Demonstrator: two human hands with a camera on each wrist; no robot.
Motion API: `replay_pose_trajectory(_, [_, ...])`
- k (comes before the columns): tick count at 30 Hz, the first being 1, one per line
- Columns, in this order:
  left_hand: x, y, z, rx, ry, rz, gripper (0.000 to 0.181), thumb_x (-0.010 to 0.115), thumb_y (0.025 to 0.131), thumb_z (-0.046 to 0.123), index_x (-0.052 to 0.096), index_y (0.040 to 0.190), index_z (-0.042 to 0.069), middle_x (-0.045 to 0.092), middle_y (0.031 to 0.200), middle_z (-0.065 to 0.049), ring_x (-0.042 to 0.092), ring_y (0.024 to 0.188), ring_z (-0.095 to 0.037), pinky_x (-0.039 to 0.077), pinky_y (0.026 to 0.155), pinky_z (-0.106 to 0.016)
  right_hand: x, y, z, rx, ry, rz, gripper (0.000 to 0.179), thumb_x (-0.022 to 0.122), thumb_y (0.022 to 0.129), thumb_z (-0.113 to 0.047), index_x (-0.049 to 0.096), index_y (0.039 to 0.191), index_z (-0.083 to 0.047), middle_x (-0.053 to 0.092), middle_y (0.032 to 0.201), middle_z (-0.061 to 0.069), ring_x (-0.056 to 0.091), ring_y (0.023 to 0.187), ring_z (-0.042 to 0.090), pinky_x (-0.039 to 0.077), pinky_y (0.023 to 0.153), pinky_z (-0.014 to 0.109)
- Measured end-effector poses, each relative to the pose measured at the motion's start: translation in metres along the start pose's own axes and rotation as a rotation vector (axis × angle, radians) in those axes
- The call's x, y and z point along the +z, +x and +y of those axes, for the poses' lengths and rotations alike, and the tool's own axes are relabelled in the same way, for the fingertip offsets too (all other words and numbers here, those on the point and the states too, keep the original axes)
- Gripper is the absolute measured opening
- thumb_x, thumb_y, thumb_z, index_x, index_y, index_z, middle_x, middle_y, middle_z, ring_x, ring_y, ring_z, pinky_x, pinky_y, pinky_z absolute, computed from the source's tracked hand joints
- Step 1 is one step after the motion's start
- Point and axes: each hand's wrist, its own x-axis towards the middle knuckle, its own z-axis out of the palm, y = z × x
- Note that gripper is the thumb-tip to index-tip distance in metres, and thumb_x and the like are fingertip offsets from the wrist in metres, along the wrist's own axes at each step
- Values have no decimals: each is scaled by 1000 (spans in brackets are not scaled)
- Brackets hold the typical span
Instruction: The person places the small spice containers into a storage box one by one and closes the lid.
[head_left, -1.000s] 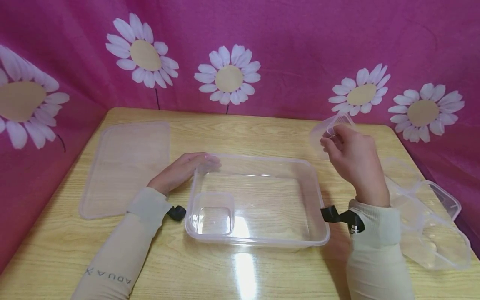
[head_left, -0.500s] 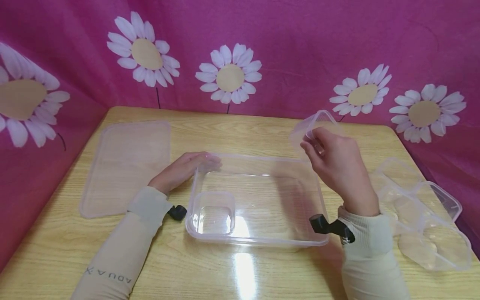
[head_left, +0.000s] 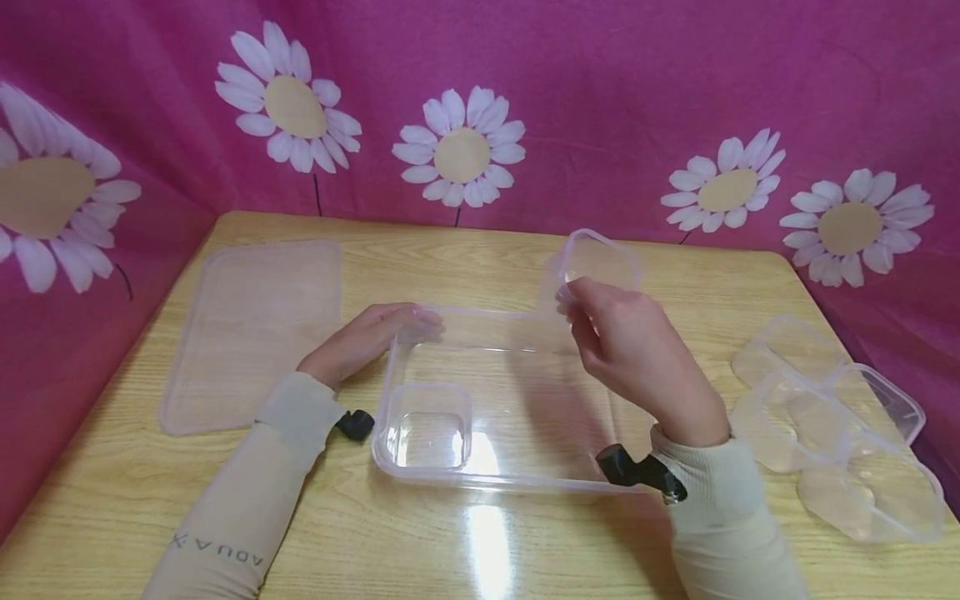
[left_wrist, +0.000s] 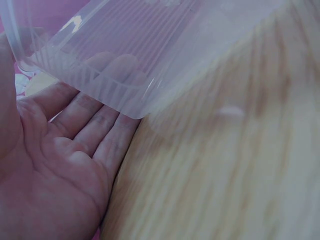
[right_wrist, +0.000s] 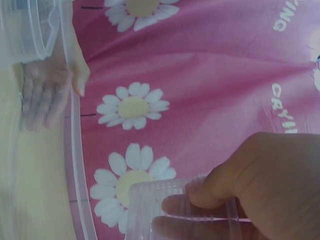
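Note:
A large clear plastic food container (head_left: pixel 517 482) stands in the middle of the wooden table. Inside its near left corner sits a small square clear container (head_left: pixel 429 425). My left hand (head_left: pixel 363 340) rests against the large container's far left corner; the left wrist view shows its fingers (left_wrist: pixel 85 120) stretched straight along the outer wall. Above the far right part of the large container, my right hand (head_left: pixel 637 346) pinches another small clear container (head_left: pixel 603 258) by its wall. That held container is tilted, and the right wrist view shows thumb and fingers on opposite sides of its ribbed wall (right_wrist: pixel 145 205).
A flat translucent lid (head_left: pixel 258 333) lies at the left. Several more small clear containers (head_left: pixel 870 500) stand grouped along the table's right side. Pink cloth (head_left: pixel 570 108) with daisies hangs behind and beside the table.
My right hand has carried the small container leftward, from beyond the large container's right end to over its far edge, turning it on the way. The left hand has stayed put.

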Motion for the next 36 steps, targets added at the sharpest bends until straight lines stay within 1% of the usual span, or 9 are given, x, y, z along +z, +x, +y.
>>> replay_pose_trajectory(7, [0, 1, -1, 29, -14, -10, 48, 44, 110, 48, 64, 139, 16, 68, 141, -3, 57, 140, -23, 37, 126, -52, 10, 2, -13, -47, 15, -14, 9, 62, 95, 2, 65, 99, -6, 63, 76, 3, 53, 65, 16, 53, 63, 34])
replay_pose_trajectory(12, [0, 0, -1, 25, -9, -5, 47, 44, 109, 49, 65, 139, 18, 67, 142, -1, 56, 141, -22, 36, 126, -52, 17, 4, -22, -79, 11, -38, 6, 62, 97, 0, 63, 96, -6, 54, 69, 1, 49, 63, 15, 50, 62, 31])
replay_pose_trajectory(18, [0, 0, -2, 22, -6, -4, 47, 45, 109, 49, 65, 138, 19, 67, 141, 0, 55, 141, -21, 36, 127, -52, 26, 6, -30, -99, 13, -71, 10, 62, 100, -5, 59, 91, -9, 45, 67, -2, 45, 62, 14, 45, 58, 29])
replay_pose_trajectory(22, [-1, 1, -1, 32, -10, -5, 48, 44, 109, 49, 65, 138, 17, 67, 141, -3, 56, 140, -24, 37, 126, -53, 27, 7, -33, -106, 36, -79, 15, 62, 100, -7, 55, 87, -10, 39, 67, -3, 42, 62, 13, 42, 58, 28])
replay_pose_trajectory(25, [-1, 0, -1, 28, -7, 0, 47, 45, 109, 49, 65, 138, 18, 67, 141, -2, 57, 139, -23, 38, 125, -52, 27, 8, -35, -105, 52, -82, 19, 62, 101, -8, 52, 84, -11, 35, 67, -4, 39, 61, 12, 39, 57, 26])
replay_pose_trajectory(27, [-1, 0, -1, 28, 1, 2, 47, 45, 109, 50, 65, 137, 18, 68, 140, -1, 57, 138, -23, 38, 125, -53, 27, 9, -36, -106, 63, -87, 20, 62, 100, -8, 52, 84, -12, 34, 67, -5, 38, 61, 11, 37, 56, 25])
replay_pose_trajectory(30, [0, 0, -2, 22, 12, 7, 47, 47, 107, 53, 66, 136, 21, 68, 138, 2, 58, 137, -21, 39, 125, -52, 27, 8, -38, -116, 71, -97, 19, 63, 100, -7, 53, 84, -11, 36, 66, -5, 38, 60, 10, 37, 56, 23])
replay_pose_trajectory(33, [1, 0, -2, 30, 11, 3, 48, 48, 106, 55, 67, 135, 22, 69, 137, 3, 59, 136, -20, 39, 125, -51, 26, 8, -41, -146, 65, -115, 17, 64, 98, -5, 54, 85, -10, 39, 66, -5, 39, 59, 9, 38, 56, 22])
replay_pose_trajectory(36, [1, 0, -1, 42, -2, 8, 48, 48, 107, 54, 68, 135, 20, 70, 136, 2, 60, 135, -20, 38, 125, -50, 26, 10, -46, -181, 47, -141, 18, 66, 97, -4, 53, 85, -10, 38, 65, -5, 39, 58, 9, 38, 55, 20])
